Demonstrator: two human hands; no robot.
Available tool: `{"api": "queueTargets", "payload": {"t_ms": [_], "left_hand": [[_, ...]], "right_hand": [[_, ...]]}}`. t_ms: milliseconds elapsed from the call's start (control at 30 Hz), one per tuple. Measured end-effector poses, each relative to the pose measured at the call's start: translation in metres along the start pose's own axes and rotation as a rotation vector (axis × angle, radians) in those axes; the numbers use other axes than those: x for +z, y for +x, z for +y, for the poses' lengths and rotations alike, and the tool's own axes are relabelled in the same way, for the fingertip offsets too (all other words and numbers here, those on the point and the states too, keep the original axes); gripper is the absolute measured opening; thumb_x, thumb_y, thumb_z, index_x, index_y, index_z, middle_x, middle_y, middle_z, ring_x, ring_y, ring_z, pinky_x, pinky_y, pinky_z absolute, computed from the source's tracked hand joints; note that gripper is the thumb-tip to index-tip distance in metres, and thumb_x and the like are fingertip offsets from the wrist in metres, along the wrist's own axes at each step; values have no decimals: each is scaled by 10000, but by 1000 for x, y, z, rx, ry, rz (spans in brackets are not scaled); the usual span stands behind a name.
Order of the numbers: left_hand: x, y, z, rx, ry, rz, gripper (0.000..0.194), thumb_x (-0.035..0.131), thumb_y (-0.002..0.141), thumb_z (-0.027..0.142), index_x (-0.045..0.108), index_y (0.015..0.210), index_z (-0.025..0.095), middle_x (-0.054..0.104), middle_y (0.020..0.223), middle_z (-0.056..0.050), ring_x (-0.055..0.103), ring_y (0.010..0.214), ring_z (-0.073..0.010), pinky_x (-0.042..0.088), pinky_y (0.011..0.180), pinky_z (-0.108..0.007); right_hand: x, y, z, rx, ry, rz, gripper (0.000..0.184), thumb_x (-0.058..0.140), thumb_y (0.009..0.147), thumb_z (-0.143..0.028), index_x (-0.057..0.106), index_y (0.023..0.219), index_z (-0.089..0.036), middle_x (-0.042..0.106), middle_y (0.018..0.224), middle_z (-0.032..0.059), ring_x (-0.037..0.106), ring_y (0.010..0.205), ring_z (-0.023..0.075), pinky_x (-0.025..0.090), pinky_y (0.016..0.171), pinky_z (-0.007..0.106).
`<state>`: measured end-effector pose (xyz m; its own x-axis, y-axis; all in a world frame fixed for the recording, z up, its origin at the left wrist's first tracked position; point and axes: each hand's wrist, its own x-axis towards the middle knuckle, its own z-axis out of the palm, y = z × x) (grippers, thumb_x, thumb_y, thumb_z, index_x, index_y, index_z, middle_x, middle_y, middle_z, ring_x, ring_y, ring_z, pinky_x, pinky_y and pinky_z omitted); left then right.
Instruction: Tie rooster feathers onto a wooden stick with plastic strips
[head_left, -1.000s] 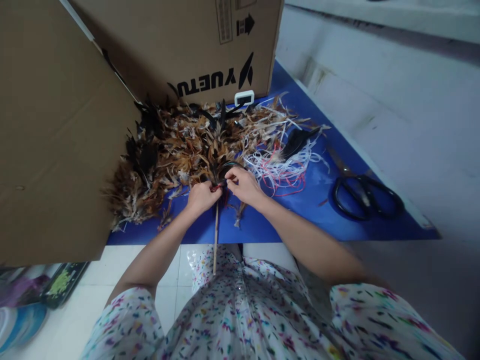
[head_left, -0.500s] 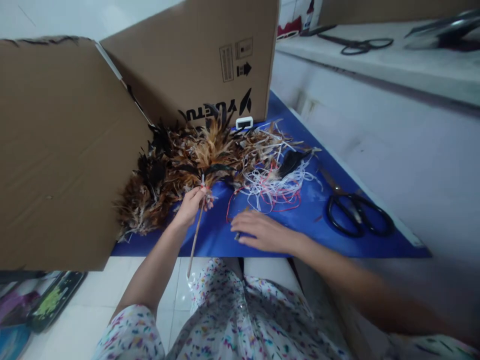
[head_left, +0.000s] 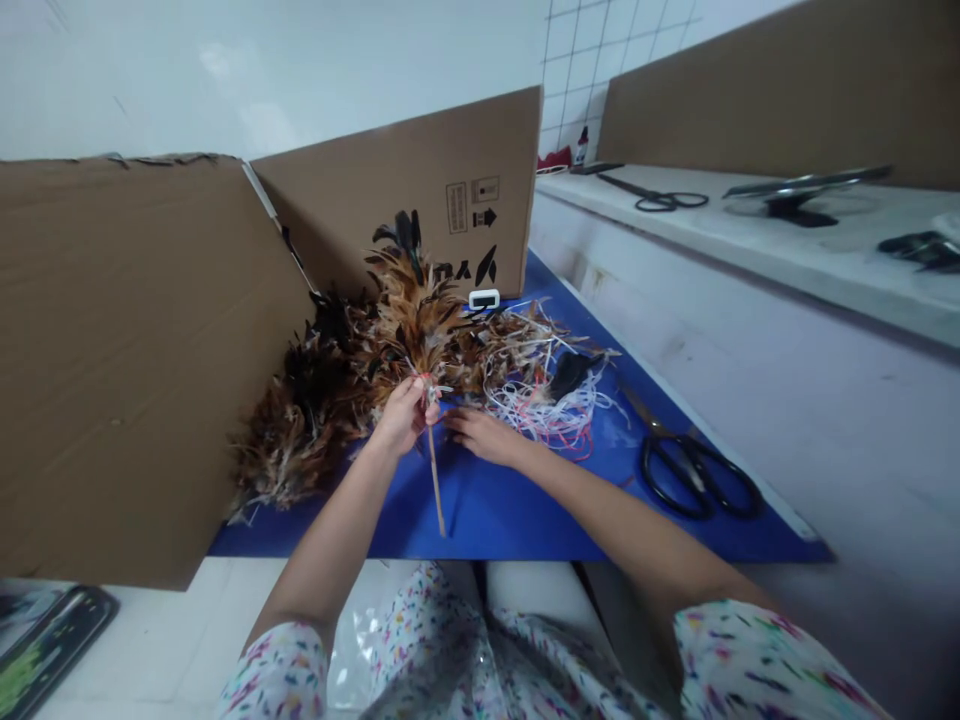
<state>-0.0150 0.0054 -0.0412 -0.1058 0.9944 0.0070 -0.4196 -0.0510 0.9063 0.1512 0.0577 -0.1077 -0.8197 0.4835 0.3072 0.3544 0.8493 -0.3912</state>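
My left hand (head_left: 403, 415) is closed around the binding of a feather duster (head_left: 421, 318). Brown and black feathers fan upward above the fist, and the bare stick (head_left: 436, 490) slants down below it. Pink and white ties show at the grip. Just right of the stick, my right hand (head_left: 481, 434) reaches in with its fingers drawn together; whatever lies between the fingertips is too small to make out. Behind both hands spreads a heap of loose feathers (head_left: 289, 440). White and pink strings (head_left: 536, 410) lie tangled to the right.
Large black-handled scissors (head_left: 694, 475) rest on the blue table (head_left: 510, 510) at right. Cardboard panels (head_left: 135, 370) stand at left and back, with a small white device (head_left: 484, 299) before the back one. Another pair of scissors (head_left: 660, 198) lies on the white ledge (head_left: 787, 245).
The feather duster has swung upright, its stick's lower end moving right and up. My right hand has moved up and left towards the binding. The view has tilted up.
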Motion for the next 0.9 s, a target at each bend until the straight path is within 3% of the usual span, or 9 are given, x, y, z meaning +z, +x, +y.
{"api": "queueTargets", "payload": {"t_ms": [133,233,300,433,533,700,800,900], "left_hand": [[9,8,0,53,43,66,361,761,782,420,519,893,176,641,683,26,537,441,-84,422,422,-211],[20,15,-4,95,91,142,307,701,833,404,492,896,188,635,682,36,576,488,-93,475,472,-221],[30,19,-8,129,126,188,279,673,855,391,480,905,196,608,657,53,588,512,-97,493,505,-226],[49,22,-16,181,158,238,323,705,823,390,445,904,217,569,648,82,568,499,-90,494,530,-237],[54,20,-19,186,152,182,413,775,746,410,449,917,224,588,698,78,567,502,-86,495,539,-240],[45,21,-21,49,41,152,396,676,801,550,531,914,199,646,835,16,606,577,-97,500,546,-244],[38,25,-24,-9,-19,190,340,574,889,494,624,924,160,663,863,-21,626,660,-105,510,593,-241],[35,29,-28,-15,-24,215,282,581,905,417,671,897,150,710,910,-48,651,750,-115,508,651,-231]], "right_hand": [[-14,-4,-22,232,329,309,242,479,974,-271,695,944,-166,708,934,77,646,894,181,507,885,346],[-13,-17,-44,364,731,252,267,529,927,-423,645,926,-182,664,775,8,609,690,134,498,726,296],[-8,-24,-53,418,892,222,236,642,821,-399,611,926,-190,621,700,-29,581,624,121,481,673,281],[1,-32,-56,474,978,268,167,661,752,-320,563,819,-202,639,688,-25,538,574,103,454,634,275],[-2,-37,-55,481,1018,282,173,640,763,-338,545,780,-195,671,731,6,520,572,94,414,574,250],[-8,-45,-53,512,1068,285,257,646,761,-358,612,932,-168,686,764,29,518,577,94,358,514,225],[-6,-50,-51,511,1098,280,339,644,770,-362,616,1036,-154,683,769,25,526,577,91,361,513,222],[-1,-53,-50,499,1116,261,329,640,789,-364,612,1042,-155,680,776,23,530,584,87,364,517,222]]}}
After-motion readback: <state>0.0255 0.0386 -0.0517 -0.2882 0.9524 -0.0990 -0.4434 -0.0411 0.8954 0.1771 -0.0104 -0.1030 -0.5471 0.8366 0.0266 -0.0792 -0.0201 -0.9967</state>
